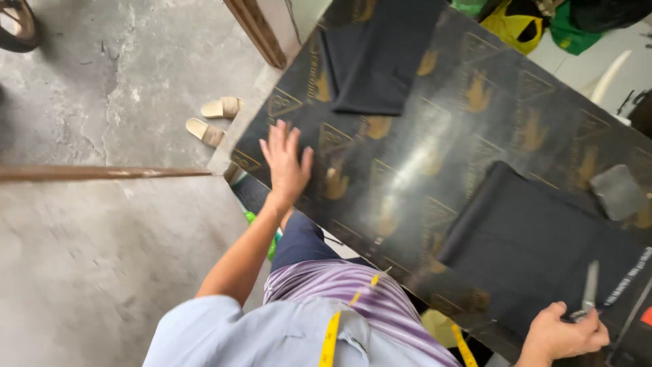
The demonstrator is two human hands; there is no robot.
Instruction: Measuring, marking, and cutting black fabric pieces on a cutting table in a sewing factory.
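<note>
Down on the dark counter [435, 170], with its faded gold hand-and-triangle print, the person's left hand [285, 163] lies flat and released, fingers spread, near the counter's left edge and touching nothing else. The right hand [564, 334] sits at the counter's near edge, clenched around the handles of a pair of scissors [589, 291], whose blades point away from the person and lie over a folded piece of black cloth [536, 238]. Just right of the scissors a measuring strip [628, 276] runs along the cloth's edge. A second piece of black cloth [373, 61] lies well apart at the far end of the counter, and a small grey block [617, 191] rests beyond the nearer cloth. A yellow tape measure [331, 340] hangs round the person's neck. On the concrete floor [102, 258] beside the counter stand two pale slippers [214, 119]; green and yellow bags [530, 24] are bunched past the far corner, contents hidden.
</note>
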